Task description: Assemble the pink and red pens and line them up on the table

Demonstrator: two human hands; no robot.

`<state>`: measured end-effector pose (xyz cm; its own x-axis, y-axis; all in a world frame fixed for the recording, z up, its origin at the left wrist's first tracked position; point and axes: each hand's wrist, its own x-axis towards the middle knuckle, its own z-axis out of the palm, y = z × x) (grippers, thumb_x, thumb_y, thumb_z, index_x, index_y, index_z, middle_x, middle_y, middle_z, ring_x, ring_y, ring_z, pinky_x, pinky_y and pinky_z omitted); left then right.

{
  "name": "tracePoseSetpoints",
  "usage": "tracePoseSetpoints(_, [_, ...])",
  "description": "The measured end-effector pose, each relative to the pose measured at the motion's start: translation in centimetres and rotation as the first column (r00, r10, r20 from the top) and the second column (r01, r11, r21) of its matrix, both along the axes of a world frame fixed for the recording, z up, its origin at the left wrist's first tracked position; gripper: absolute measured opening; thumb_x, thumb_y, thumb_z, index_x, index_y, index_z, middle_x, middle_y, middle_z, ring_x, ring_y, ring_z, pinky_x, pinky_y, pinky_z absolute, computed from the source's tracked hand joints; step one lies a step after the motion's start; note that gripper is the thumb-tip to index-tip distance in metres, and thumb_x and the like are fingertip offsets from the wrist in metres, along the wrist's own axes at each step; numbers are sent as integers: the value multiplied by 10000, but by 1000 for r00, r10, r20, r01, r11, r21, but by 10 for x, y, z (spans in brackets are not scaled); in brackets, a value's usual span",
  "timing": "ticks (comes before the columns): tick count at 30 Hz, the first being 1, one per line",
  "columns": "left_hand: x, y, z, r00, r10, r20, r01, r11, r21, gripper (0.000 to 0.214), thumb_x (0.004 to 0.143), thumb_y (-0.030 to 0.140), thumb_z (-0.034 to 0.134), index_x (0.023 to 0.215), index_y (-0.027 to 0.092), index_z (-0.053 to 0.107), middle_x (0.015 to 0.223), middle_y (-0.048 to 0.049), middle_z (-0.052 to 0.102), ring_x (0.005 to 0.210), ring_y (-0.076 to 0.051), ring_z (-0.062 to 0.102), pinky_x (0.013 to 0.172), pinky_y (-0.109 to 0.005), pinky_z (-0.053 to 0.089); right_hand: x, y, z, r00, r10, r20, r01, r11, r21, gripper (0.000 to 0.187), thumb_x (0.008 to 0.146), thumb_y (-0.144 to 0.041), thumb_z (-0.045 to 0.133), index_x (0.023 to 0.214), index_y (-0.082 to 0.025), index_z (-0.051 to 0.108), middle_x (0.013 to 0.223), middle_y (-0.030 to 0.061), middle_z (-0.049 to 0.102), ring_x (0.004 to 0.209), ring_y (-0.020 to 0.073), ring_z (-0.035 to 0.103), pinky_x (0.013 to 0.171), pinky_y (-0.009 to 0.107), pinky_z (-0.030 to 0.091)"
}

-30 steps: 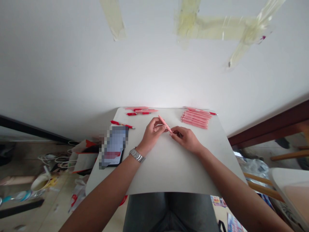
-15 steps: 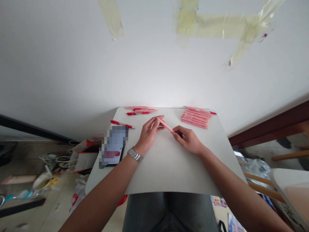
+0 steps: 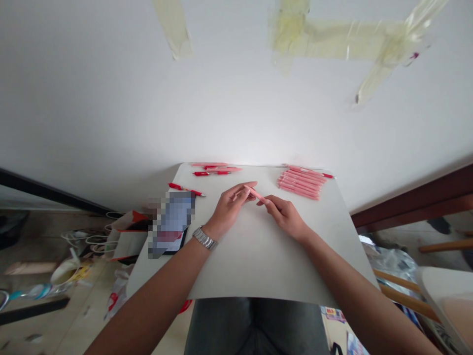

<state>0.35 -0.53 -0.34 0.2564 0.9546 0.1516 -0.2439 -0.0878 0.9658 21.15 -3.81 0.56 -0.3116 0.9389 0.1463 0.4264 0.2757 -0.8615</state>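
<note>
A slim pink pen point(image 3: 255, 193) slants between my two hands above the middle of the white table point(image 3: 258, 266). My left hand point(image 3: 229, 206) pinches its far left end between thumb and fingers. At the near right end, my right hand point(image 3: 283, 213) grips it with thumb and forefinger. Several pink pens point(image 3: 301, 183) lie side by side in a row to the right, with a red-tipped pen point(image 3: 328, 175) at the row's back. Red pens point(image 3: 212, 173) and pink ones lie at the back left. Another red pen point(image 3: 186, 190) rests beside the phone.
A phone point(image 3: 172, 222), its screen blurred, lies at the table's left edge. The white wall point(image 3: 236, 98) stands right behind the table. Bags point(image 3: 129, 236) and a bottle point(image 3: 37, 291) are on the floor at left. A white chair or stool point(image 3: 447, 281) stands at right.
The pen and both hands have shifted slightly. My right hand has come a little closer to my left, covering more of the pen. The view has tilted a little.
</note>
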Motion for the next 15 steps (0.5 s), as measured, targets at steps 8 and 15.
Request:
tracePoseSetpoints(8, [0, -1, -2, 999, 16, -35, -16, 1000, -10, 395, 969, 519, 695, 1137, 177, 795, 1204, -110, 741, 1073, -229, 705, 1041, -403, 574, 2, 1, -2, 1000, -9, 8, 9, 1000, 7, 483, 1098, -557, 417, 1028, -198, 732, 735, -5, 590, 646, 137, 500, 651, 276, 394])
tracePoseSetpoints(15, [0, -2, -2, 1000, 15, -20, -16, 1000, -21, 370, 972, 502, 697, 1108, 176, 806, 1215, -103, 731, 1091, -217, 693, 1058, -398, 573, 0, 2, -3, 998, -44, 53, 41, 997, 61, 465, 1091, -553, 430, 1019, -194, 717, 804, 24, 682, 672, 149, 566, 684, 278, 423])
